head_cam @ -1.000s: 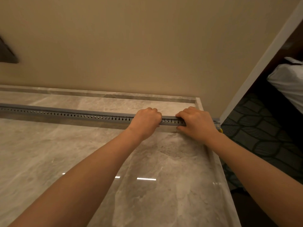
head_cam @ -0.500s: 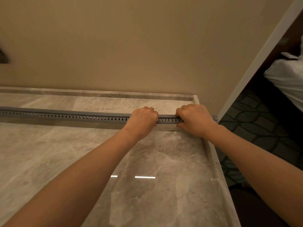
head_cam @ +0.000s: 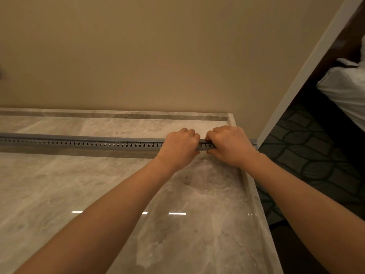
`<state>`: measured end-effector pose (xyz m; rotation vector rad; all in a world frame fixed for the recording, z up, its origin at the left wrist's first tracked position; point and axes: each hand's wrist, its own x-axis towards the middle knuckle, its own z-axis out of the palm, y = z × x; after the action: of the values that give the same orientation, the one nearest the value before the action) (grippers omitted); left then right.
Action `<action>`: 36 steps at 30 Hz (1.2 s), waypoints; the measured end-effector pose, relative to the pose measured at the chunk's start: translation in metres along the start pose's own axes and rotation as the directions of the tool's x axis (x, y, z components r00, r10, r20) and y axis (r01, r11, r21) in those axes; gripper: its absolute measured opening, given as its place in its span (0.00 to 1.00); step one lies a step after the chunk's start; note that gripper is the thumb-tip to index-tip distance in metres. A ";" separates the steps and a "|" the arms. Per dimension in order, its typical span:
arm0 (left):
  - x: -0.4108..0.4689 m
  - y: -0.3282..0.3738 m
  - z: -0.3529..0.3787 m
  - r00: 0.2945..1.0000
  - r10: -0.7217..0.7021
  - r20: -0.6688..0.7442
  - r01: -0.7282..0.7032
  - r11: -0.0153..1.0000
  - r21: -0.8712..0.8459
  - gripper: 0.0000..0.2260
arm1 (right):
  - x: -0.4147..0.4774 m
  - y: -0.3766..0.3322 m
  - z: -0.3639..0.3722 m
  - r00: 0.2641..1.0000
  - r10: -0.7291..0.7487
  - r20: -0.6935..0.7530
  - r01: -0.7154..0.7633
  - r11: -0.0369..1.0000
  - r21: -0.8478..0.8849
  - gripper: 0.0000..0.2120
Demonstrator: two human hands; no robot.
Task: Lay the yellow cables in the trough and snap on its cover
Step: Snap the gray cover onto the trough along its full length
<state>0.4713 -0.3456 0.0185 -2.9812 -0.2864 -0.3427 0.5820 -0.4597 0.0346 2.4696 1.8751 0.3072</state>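
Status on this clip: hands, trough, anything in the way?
Left hand, right hand gripping trough near right end. Cables not visible. Nothing blocking.

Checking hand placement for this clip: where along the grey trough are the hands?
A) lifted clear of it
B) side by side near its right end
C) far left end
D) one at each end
B: the left hand and right hand grip the grey trough close together, by the table's right edge.

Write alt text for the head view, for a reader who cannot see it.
A left hand and right hand grip a long grey slotted trough near its right end, on a marble counter by a beige wall.
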 end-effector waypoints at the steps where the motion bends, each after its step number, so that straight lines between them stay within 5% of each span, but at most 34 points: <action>1: 0.003 0.006 0.001 1.000 0.010 -0.005 -0.010 1.000 -0.008 0.13 | -0.001 0.001 0.000 1.000 -0.002 -0.012 0.002 1.000 0.004 0.13; 15: 0.010 0.013 0.005 0.999 0.039 0.013 -0.040 0.998 0.044 0.11 | -0.023 0.001 0.014 0.974 0.165 -0.155 -0.123 0.960 0.251 0.10; 36: 0.011 0.016 0.007 0.999 0.038 0.029 -0.040 0.996 0.081 0.11 | -0.031 0.050 0.009 0.984 0.180 0.019 -0.180 0.963 0.199 0.13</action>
<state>0.4860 -0.3580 0.0130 -2.9093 -0.2391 -0.2786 0.6231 -0.5026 0.0285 2.7773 1.7637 0.1254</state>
